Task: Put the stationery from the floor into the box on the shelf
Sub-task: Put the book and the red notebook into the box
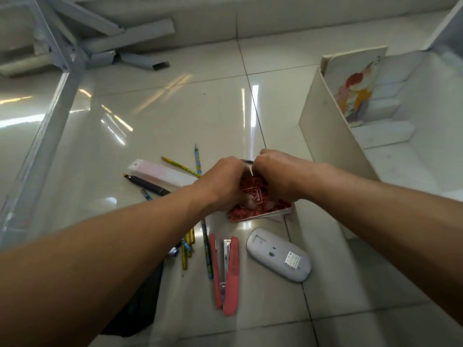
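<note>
Both hands, left hand [223, 182] and right hand [273, 175], closed gripping red patterned notebook [258, 207] at frame centre, above pink stapler [229, 274] and grey mouse [278, 255] on floor [175, 113].

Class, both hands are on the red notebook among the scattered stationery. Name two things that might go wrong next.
1. Lifting the red notebook may drag the pencils that seem tucked under its edge.
2. The upturned mouse and red stapler lie close beneath the forearms and could be knocked.
</note>
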### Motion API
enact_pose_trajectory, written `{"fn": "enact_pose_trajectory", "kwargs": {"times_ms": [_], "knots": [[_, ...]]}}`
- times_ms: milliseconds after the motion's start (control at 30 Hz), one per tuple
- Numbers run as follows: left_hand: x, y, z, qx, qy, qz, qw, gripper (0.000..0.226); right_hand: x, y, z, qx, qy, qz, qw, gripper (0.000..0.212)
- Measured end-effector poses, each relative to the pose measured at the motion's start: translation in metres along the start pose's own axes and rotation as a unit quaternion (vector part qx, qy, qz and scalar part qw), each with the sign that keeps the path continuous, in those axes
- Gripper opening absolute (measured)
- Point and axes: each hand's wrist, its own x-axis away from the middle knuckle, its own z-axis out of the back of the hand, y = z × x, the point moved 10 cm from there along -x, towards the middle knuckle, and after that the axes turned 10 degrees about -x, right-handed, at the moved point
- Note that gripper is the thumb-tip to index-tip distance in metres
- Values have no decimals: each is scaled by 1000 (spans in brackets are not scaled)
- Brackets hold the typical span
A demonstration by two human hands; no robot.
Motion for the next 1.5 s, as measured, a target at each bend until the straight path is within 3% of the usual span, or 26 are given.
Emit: {"fn": "enact_pose_trajectory", "kwargs": {"times_ms": [200, 333, 500, 633, 733, 833, 867, 1033, 1167, 1300, 1433, 1500], "knots": [[-22, 1, 56, -27, -39, -3, 999, 20, 6, 30, 49, -162, 39, -56, 984, 25], [-31, 3, 123, 68, -2, 11, 998, 19, 17, 38, 96, -421, 85, -70, 900, 21], [-37, 13, 190, 289, 60, 35, 955, 33, 45, 54, 156, -527, 200, -43, 825, 10], [-48, 45, 219, 302, 79, 20, 950, 17, 78, 81, 189, -588, 249, -38, 769, 11], [-66, 94, 245, 225, 127, -19, 966, 6, 102, 109, 209, -573, 286, -56, 766, 18], [-87, 156, 260, 139, 187, -76, 969, 14, 126, 147, 235, -374, 378, -117, 839, 10], [-94, 176, 261, 121, 203, -94, 967, 17, 133, 159, 240, -324, 403, -139, 845, 7], [-116, 242, 228, 60, 231, -145, 960, 14, 157, 208, 227, -246, 499, -201, 807, 9], [-131, 257, 193, 23, 222, -154, 963, 18, 163, 234, 200, -309, 535, -199, 761, 22], [-151, 262, 174, 7, 210, -150, 966, 18, 158, 232, 186, -283, 554, -186, 760, 40], [-168, 267, 157, -20, 197, -146, 969, 20, 143, 238, 168, -298, 555, -192, 753, 16], [-173, 268, 149, -35, 201, -144, 968, 22, 140, 243, 158, -329, 561, -197, 734, 20]]}}
